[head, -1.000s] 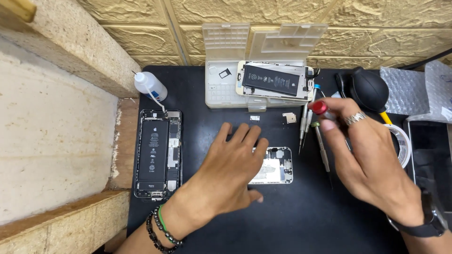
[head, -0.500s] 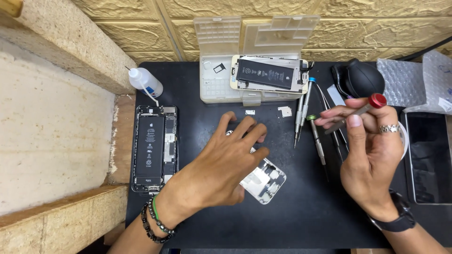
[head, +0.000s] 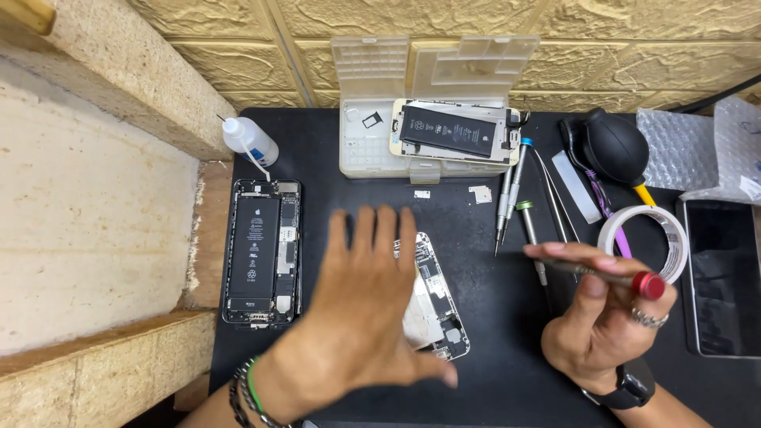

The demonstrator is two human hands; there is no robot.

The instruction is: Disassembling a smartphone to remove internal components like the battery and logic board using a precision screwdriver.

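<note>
The left hand [head: 361, 309] lies flat, fingers spread, over the left part of an opened phone housing [head: 434, 305] at the tabletop's [head: 491, 372] centre, gripping nothing. At three o'clock from it the right hand [head: 606, 325] pinches a red-capped screwdriver [head: 610, 275], tip toward nine o'clock

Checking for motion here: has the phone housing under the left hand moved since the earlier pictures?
Yes. The phone housing has turned from lying crosswise to steeply angled, against the opened phone that lies fixed; the left hand covers it.
</note>
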